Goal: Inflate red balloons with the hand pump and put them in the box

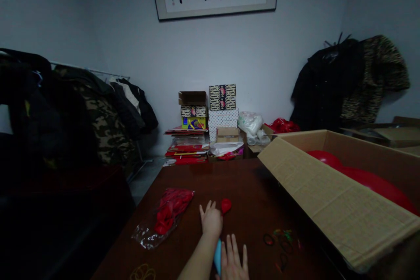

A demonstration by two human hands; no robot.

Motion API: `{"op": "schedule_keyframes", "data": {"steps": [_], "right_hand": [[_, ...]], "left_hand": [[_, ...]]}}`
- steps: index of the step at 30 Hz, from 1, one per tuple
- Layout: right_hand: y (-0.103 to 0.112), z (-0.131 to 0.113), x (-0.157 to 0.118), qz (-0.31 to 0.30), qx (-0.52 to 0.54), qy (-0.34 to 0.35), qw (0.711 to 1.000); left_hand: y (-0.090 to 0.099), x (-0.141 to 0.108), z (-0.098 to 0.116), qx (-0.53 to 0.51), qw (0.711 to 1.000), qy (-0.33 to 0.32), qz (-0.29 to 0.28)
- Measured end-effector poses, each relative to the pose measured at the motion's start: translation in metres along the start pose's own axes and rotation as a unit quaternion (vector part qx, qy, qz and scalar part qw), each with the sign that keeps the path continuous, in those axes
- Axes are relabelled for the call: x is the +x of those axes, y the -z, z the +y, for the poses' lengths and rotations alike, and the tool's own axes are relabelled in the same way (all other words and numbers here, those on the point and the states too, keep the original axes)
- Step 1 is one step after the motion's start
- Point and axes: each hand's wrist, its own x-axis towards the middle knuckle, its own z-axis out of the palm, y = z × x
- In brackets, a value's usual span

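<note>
On the brown table, my left hand [211,220] reaches forward beside a small uninflated red balloon [226,205]. Its thumb side is against the balloon's neck, and the other fingers are spread; the exact grip is hidden. A light blue object [218,257], seemingly a pump, lies between my left forearm and my right hand [232,259]. My right hand lies flat beside it with the fingers apart. To the left is a clear plastic bag of red balloons [170,211].
An open cardboard box [305,183] with inflated red balloons [370,181] stands at the right. Coloured bands [282,243] lie near it, and yellowish bands [143,272] lie at the front left. Stacked boxes [223,118] stand beyond the table.
</note>
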Motion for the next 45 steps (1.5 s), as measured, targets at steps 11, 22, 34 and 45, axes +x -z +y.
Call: {"op": "schedule_keyframes", "data": {"steps": [11,22,34,45], "right_hand": [[0.018,0.001,-0.011,0.011,-0.030,0.007,0.999],[0.025,0.005,-0.018,0.031,-0.037,0.000,0.999],[0.028,0.014,-0.026,0.040,-0.002,0.042,0.998],[0.031,0.013,-0.029,0.044,0.011,0.060,0.997]], "left_hand": [[0.049,-0.049,-0.052,-0.085,0.988,0.108,0.066],[-0.004,-0.127,-0.066,-0.122,0.974,0.166,0.096],[-0.008,-0.131,-0.064,-0.155,0.970,0.146,0.121],[0.014,-0.124,-0.065,-0.754,0.503,0.414,0.082]]}}
